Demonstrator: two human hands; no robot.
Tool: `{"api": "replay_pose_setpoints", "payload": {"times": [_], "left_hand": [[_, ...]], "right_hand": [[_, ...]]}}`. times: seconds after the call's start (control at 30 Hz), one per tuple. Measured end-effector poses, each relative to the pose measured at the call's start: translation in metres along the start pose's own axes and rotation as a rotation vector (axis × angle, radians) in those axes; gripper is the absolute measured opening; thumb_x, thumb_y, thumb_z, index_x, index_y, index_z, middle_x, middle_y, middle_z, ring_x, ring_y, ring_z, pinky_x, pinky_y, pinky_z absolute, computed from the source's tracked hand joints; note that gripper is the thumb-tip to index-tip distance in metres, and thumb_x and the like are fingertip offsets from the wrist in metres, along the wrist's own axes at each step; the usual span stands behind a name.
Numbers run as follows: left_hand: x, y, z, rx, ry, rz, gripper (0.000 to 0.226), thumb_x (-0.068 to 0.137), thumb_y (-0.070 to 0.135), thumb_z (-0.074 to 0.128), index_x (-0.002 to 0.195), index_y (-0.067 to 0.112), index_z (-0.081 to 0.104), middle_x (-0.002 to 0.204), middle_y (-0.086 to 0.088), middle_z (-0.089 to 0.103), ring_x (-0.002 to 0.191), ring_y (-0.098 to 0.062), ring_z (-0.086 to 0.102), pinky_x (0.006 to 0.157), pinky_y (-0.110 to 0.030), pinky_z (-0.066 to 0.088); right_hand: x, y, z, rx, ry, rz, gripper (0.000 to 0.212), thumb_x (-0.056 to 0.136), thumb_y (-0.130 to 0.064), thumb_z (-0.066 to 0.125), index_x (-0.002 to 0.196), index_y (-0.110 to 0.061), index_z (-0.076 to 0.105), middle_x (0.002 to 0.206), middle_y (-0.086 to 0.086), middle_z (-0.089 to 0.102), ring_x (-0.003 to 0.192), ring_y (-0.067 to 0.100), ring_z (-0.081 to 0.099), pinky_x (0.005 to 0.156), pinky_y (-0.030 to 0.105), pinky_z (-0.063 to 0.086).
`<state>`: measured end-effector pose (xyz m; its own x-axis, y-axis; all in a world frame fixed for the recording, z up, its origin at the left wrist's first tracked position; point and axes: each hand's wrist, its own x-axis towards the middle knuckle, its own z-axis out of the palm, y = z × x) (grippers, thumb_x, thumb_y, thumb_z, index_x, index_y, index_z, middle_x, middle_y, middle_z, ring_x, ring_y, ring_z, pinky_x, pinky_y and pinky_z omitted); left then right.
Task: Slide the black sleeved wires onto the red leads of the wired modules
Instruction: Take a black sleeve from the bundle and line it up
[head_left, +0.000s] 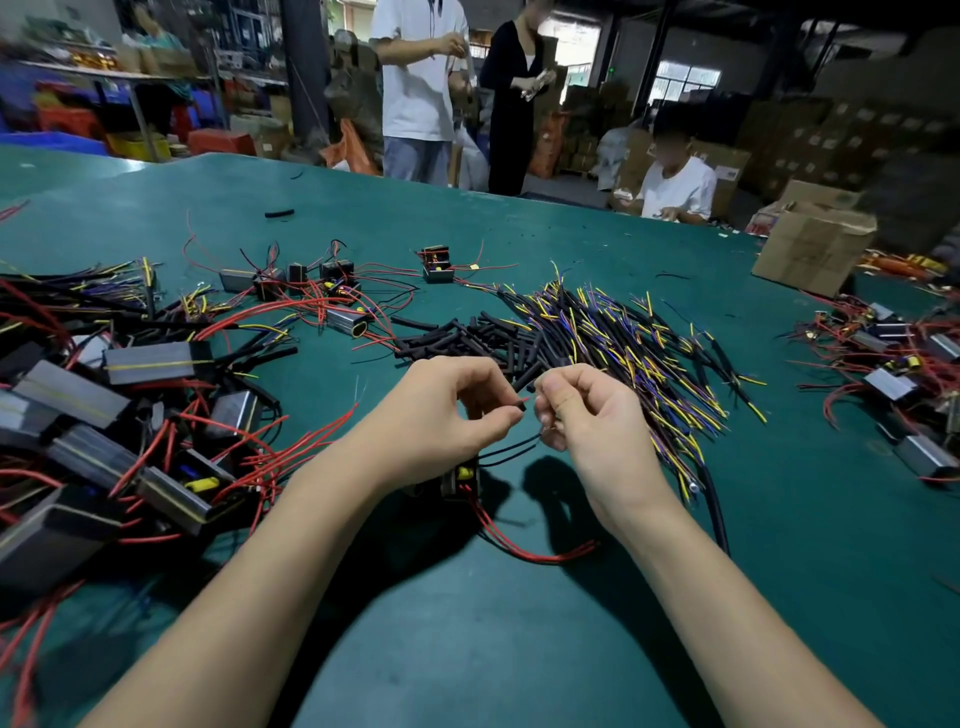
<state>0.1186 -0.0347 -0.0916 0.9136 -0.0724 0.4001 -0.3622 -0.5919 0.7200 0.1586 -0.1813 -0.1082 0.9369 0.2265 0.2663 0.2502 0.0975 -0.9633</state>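
head view: the thin red lead (525, 400) could buckle or miss the short black sleeve (514, 404) if pushed off-axis — its exposed tip is barely showing. left hand (441, 410) pinches the sleeve, fingers curled; right hand (576, 410) pinches the lead and a black wire (511, 447), above the small black wired module (461, 479) on the green table (519, 649).

Factory assembly floor; green worktable (519, 623); stacked cartons (810, 140); plastic crates (67, 122)
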Motion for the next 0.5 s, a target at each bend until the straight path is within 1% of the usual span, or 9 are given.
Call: {"api": "replay_pose_setpoints", "payload": {"times": [0.07,0.13,0.17,0.23,0.27,0.33,0.4,0.47,0.5], "left_hand": [[0.000,-0.001,0.000,-0.009,0.012,-0.005,0.007,0.083,0.011,0.069,0.078,0.015,0.067,0.064,0.011,0.060,0.056,0.004,0.051,0.057,-0.006,0.035],[-0.001,0.000,0.000,-0.036,0.041,-0.006,0.008,0.082,0.007,0.069,0.077,0.012,0.067,0.062,0.012,0.059,0.051,0.007,0.049,0.054,-0.004,0.034],[-0.001,0.000,0.001,-0.058,0.054,-0.006,0.010,0.082,0.005,0.068,0.076,0.012,0.066,0.062,0.012,0.059,0.050,0.007,0.049,0.053,-0.003,0.034],[-0.001,-0.001,0.001,-0.092,0.069,-0.007,0.012,0.083,0.002,0.067,0.075,0.012,0.066,0.061,0.011,0.059,0.048,0.007,0.048,0.053,-0.004,0.034],[-0.002,-0.001,0.001,-0.098,0.072,-0.005,0.012,0.082,0.002,0.067,0.075,0.011,0.066,0.061,0.011,0.059,0.048,0.007,0.048,0.053,-0.004,0.033],[-0.002,-0.001,0.002,-0.095,0.072,0.003,0.011,0.082,0.003,0.068,0.074,0.010,0.067,0.060,0.012,0.059,0.047,0.007,0.048,0.052,-0.003,0.033],[-0.002,0.000,0.003,-0.080,0.070,0.009,0.008,0.081,0.003,0.068,0.074,0.008,0.068,0.059,0.011,0.059,0.046,0.006,0.047,0.050,-0.003,0.032],[-0.003,0.000,0.004,-0.056,0.065,0.019,0.007,0.081,0.003,0.068,0.075,0.007,0.067,0.060,0.011,0.058,0.044,0.007,0.047,0.048,-0.002,0.031],[-0.003,0.000,0.003,-0.040,0.054,0.024,0.007,0.081,0.004,0.068,0.075,0.006,0.066,0.060,0.011,0.058,0.044,0.008,0.046,0.048,-0.002,0.031]], "right_hand": [[0.000,0.001,0.001,0.030,0.005,0.020,0.022,0.096,-0.005,0.051,0.076,-0.009,0.058,0.058,-0.007,0.055,0.051,0.001,0.046,0.047,0.012,0.038],[0.002,-0.001,-0.002,0.069,-0.023,0.026,0.017,0.094,-0.008,0.055,0.078,-0.007,0.061,0.060,-0.006,0.058,0.053,0.004,0.047,0.048,0.014,0.039],[0.002,-0.002,-0.006,0.098,-0.056,0.041,0.015,0.093,-0.013,0.058,0.081,-0.006,0.063,0.064,-0.004,0.061,0.055,0.005,0.047,0.050,0.015,0.040],[0.003,-0.003,-0.012,0.118,-0.133,0.091,0.021,0.085,-0.025,0.065,0.087,-0.004,0.068,0.071,-0.001,0.065,0.058,0.007,0.048,0.054,0.017,0.042],[0.003,-0.003,-0.014,0.093,-0.167,0.102,0.021,0.083,-0.025,0.066,0.088,-0.005,0.069,0.072,0.000,0.065,0.059,0.007,0.049,0.054,0.017,0.042],[0.002,-0.002,-0.014,0.025,-0.189,0.081,0.010,0.085,-0.014,0.067,0.087,-0.005,0.070,0.067,0.000,0.063,0.055,0.006,0.048,0.052,0.016,0.039],[0.002,-0.001,-0.013,-0.041,-0.154,0.038,0.006,0.086,-0.008,0.067,0.084,-0.004,0.069,0.061,-0.004,0.060,0.052,0.004,0.047,0.051,0.015,0.038],[0.001,-0.001,-0.012,-0.088,-0.119,0.001,0.007,0.086,-0.007,0.067,0.080,-0.005,0.069,0.056,-0.008,0.058,0.049,0.002,0.046,0.050,0.014,0.038],[0.001,-0.001,-0.011,-0.092,-0.103,0.001,0.009,0.087,-0.006,0.066,0.078,-0.006,0.068,0.055,-0.008,0.057,0.048,0.002,0.045,0.050,0.014,0.038]]}}
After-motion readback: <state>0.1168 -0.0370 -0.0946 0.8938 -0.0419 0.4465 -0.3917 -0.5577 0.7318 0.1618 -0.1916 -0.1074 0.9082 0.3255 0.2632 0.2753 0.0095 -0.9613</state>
